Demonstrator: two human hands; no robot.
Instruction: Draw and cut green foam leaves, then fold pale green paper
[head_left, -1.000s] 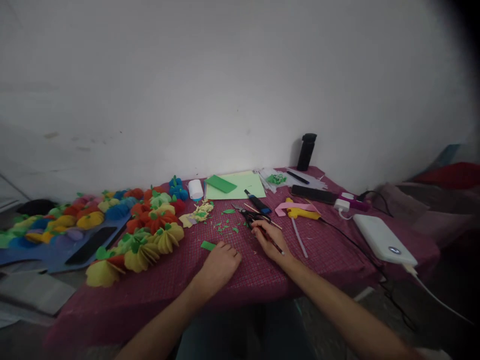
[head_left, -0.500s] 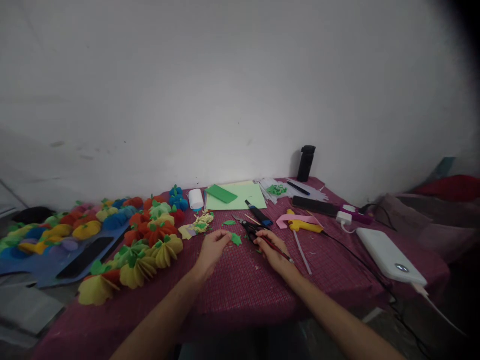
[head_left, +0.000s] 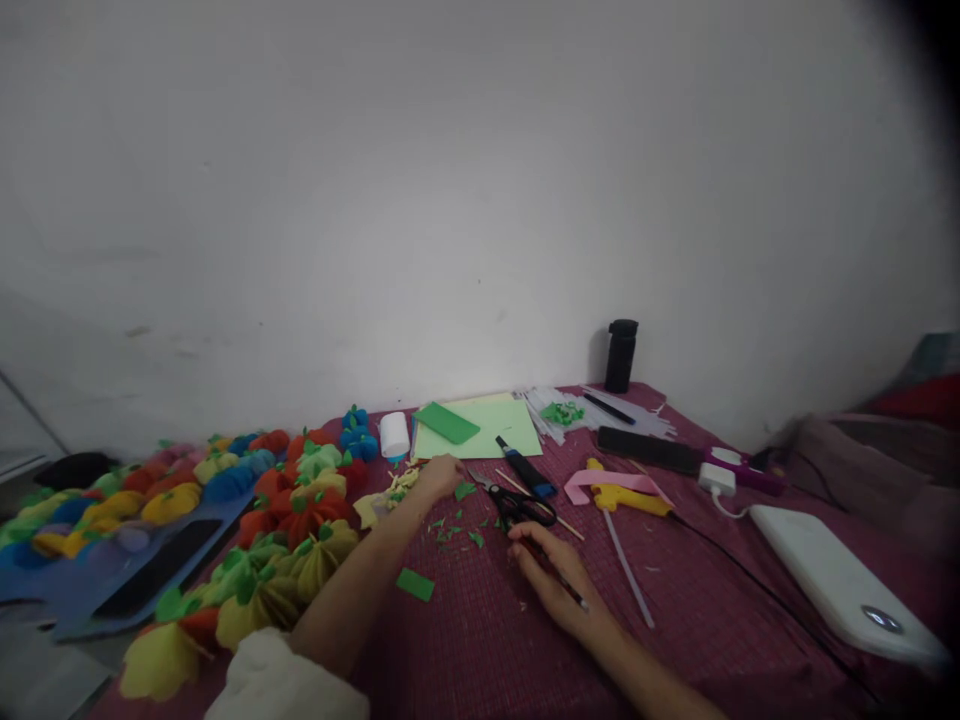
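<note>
My left hand (head_left: 441, 476) reaches forward past the middle of the table, its fingers drawn together at a green paper leaf (head_left: 465, 491). The exact fingertip contact is partly hidden. In my right hand (head_left: 559, 580) a dark red pencil (head_left: 553, 570) lies slanted, with the fingers closed around it. Black-handled scissors (head_left: 534, 507) rest on the cloth just beyond the right fingers. Small green paper scraps (head_left: 450, 533) are scattered between the hands. A green paper rectangle (head_left: 415, 584) lies closer to me, beside the left forearm.
Colourful paper pumpkins (head_left: 307, 500) crowd the left side. Behind stand a white bottle (head_left: 394, 436) and pale green sheets (head_left: 510, 425). On the right are a utility knife (head_left: 529, 473), yellow glue gun (head_left: 634, 500), white power bank (head_left: 832, 570), purple power strip (head_left: 757, 475) and black flask (head_left: 621, 356).
My left hand has moved forward with the leaf. My right hand is now further from the scissors and still holds the pencil. The green rectangle and scraps have come into sight; the view has shifted.
</note>
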